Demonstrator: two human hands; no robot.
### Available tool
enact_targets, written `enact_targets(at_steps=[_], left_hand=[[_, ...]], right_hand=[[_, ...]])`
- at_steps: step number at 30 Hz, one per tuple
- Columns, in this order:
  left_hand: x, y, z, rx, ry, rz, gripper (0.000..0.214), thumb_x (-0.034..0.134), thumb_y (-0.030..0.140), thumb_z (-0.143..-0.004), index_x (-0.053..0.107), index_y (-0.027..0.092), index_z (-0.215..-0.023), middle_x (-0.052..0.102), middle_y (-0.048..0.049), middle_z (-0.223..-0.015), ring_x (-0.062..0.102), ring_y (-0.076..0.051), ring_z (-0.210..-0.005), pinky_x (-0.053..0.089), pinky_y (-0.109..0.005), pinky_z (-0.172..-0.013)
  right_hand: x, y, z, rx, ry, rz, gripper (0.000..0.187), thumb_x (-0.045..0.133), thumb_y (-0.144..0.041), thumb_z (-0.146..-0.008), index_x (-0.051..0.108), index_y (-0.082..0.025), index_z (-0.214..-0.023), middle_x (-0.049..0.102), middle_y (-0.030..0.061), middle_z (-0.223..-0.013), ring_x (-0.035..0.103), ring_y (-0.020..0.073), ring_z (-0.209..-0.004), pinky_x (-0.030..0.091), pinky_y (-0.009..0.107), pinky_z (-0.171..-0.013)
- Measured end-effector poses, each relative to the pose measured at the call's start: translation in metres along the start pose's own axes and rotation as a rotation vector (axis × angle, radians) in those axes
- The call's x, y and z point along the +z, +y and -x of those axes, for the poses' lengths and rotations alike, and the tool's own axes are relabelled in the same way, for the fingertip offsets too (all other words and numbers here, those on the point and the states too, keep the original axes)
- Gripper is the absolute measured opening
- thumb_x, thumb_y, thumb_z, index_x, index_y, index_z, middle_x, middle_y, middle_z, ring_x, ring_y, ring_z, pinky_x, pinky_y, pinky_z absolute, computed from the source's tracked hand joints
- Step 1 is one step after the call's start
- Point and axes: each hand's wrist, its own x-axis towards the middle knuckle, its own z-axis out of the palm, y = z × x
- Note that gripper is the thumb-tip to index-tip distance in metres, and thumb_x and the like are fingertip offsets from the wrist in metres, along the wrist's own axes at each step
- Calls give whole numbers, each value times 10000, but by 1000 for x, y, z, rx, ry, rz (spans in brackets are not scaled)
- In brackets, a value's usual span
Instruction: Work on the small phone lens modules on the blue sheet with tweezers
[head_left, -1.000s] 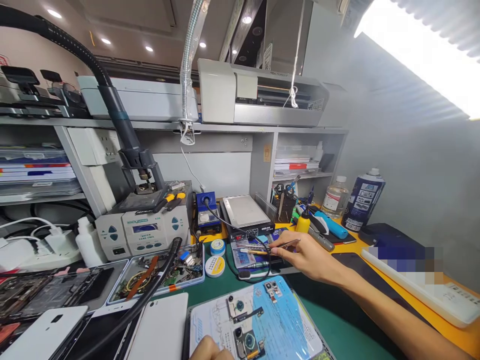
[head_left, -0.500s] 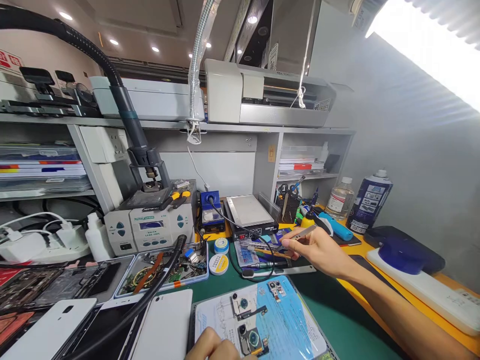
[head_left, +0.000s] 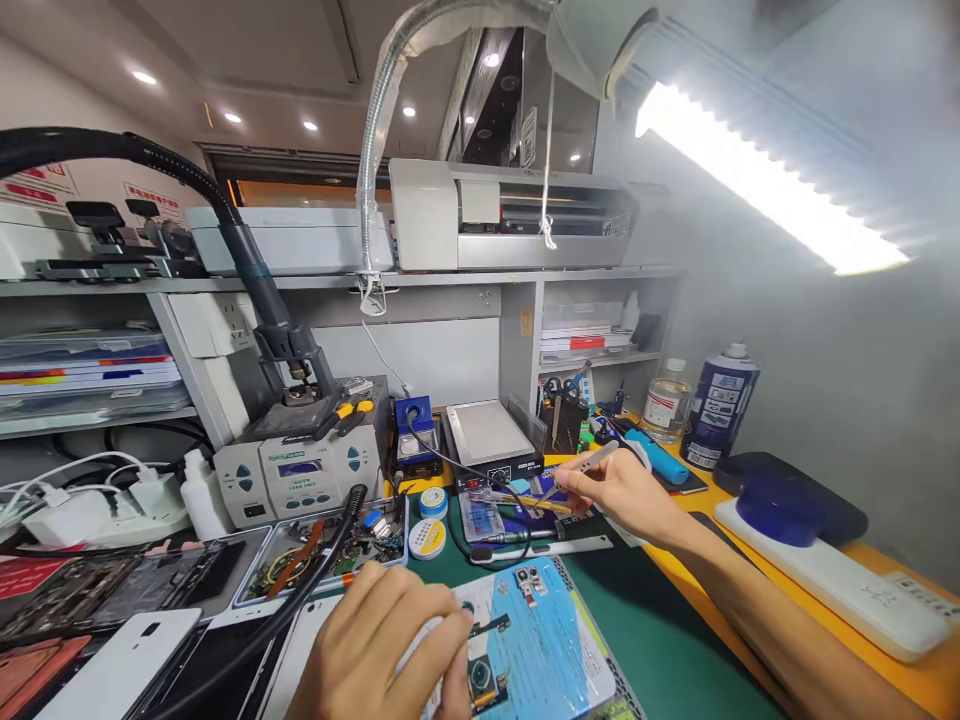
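Observation:
My right hand [head_left: 630, 492] is closed on metal tweezers [head_left: 597, 458], over the tools lying at the back of the green mat. A plastic case [head_left: 482, 522] and a blue-handled pen-like tool [head_left: 517, 537] lie just left of and below its fingers. My left hand [head_left: 390, 635] is curled above the left part of a blue-and-white printed pad [head_left: 559, 640]; whatever its fingers hold is hidden from view. On that pad lie small phone camera modules: one [head_left: 529, 582] near the top edge, another [head_left: 481, 675] beside my left fingers, partly covered.
Left are a tray of small parts [head_left: 262, 590], a white phone back [head_left: 124, 660] and a thick black hose [head_left: 330, 560]. Behind stand a hot-air station [head_left: 300, 470], a heating plate [head_left: 491, 432] and two round tins [head_left: 427, 538]. A spray can [head_left: 720, 405] stands right.
My left hand has risen from the bottom edge and now covers the pad's left part. My right hand still grips the tweezers by the tools. The view has tilted up a little.

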Motion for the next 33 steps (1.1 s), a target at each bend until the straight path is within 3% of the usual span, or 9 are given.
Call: enact_targets(at_steps=[4,8,12,16,21,24,29,33], left_hand=[[15,-10,-62,83,-237,-132,129,533,127,-919,647,163,-869,637,-65,-823,520,-217,-810,408,-395,-710],[52,-19,-115,127,-555,-274,168,577,275,-941,647,160,-839,642,-62,-879,581,-246,-936,479,-433,-813],[90,-23,-132,142,-833,-376,267,662,415,-931,654,148,-933,666,-48,-1000,630,-212,-1033,518,-443,-942],[110,-21,-130,143,-950,-404,277,641,415,-956,660,146,-1021,676,-63,-1079,641,-220,-1073,524,-466,-973],[112,-22,-130,128,-964,-377,270,637,403,-962,659,148,-1048,674,-65,-1098,643,-217,-1073,528,-462,-974],[107,-27,-133,88,-911,-349,271,646,399,-955,657,147,-1053,670,-68,-1111,638,-221,-1084,523,-467,-979],[91,-39,-145,-79,-712,-234,235,623,377,-973,659,150,-1023,672,-59,-1077,641,-208,-1056,530,-449,-963],[65,-43,-151,-325,-477,-68,244,583,381,-1000,665,151,-989,684,-45,-1005,657,-186,-989,540,-425,-938]], right_hand=[[-3,-5,2,-23,25,12,245,627,-382,-1020,690,-145,-1034,716,16,-920,696,158,-729,599,320,-673],[-3,-6,4,-60,36,42,234,637,-367,-1015,689,-144,-1059,719,24,-960,702,168,-760,602,333,-694],[-3,-7,7,-75,54,65,233,640,-361,-1013,689,-147,-1090,721,35,-1015,710,186,-814,606,353,-729],[-4,-6,8,-66,64,55,236,648,-356,-1008,687,-146,-1107,719,40,-1041,712,195,-840,608,362,-740],[-6,-3,6,-50,94,-16,233,657,-344,-1002,684,-150,-1130,716,47,-1077,713,203,-865,611,367,-750],[-12,-2,4,-25,209,-76,250,651,-357,-1005,679,-154,-1149,712,54,-1101,712,211,-890,610,381,-770],[-21,6,0,72,369,-158,294,641,-372,-1009,654,-161,-1213,694,68,-1163,706,231,-945,607,409,-805],[-10,14,-5,153,221,-217,279,649,-360,-1005,662,-163,-1202,698,68,-1160,710,226,-934,612,397,-791]])
